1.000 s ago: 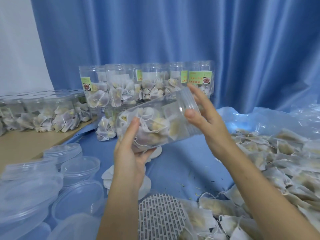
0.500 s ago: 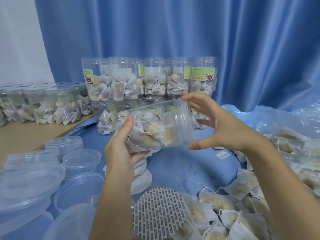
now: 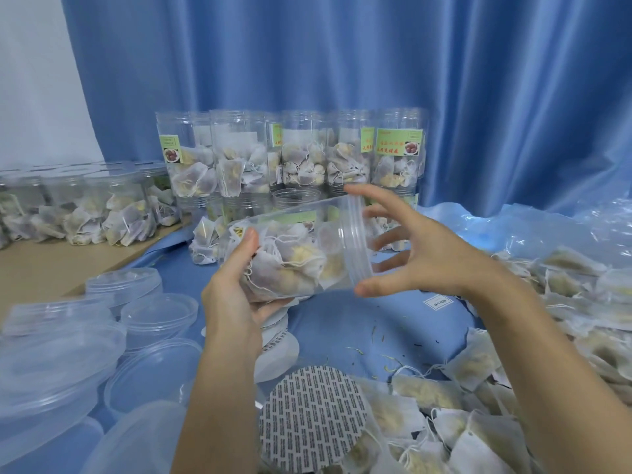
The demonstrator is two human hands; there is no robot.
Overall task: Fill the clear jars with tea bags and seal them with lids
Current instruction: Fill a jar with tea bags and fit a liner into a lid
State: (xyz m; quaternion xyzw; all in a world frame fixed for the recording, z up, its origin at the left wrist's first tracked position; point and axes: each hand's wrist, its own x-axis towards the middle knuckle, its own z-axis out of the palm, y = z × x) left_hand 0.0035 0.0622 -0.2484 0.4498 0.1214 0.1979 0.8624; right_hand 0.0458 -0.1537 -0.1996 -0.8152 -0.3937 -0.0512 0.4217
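Head view: left hand (image 3: pixel 236 295) clutches the tea-bag-filled jar (image 3: pixel 290 258) on its side; right hand (image 3: pixel 420 254) spread wide, thumb and forefinger touching the clear lid (image 3: pixel 357 241).

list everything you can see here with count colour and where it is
clear plastic jar filled with tea bags: one, clear, tilted on its side in mid-air at centre
clear screw lid: one, clear, on that jar's mouth
filled labelled jars: several, clear with green labels, stacked at the back by the curtain
filled jars on the tan surface: several, clear, far left
loose clear lids: many, clear, lower left
loose white tea bags: a heap, white and tan, right and lower right
round printed seal liner: one, white with dark print, bottom centre
blue cloth: one, under everything
blue curtain: one, behind
left hand: holds the jar's body
right hand: fingers spread around the lid
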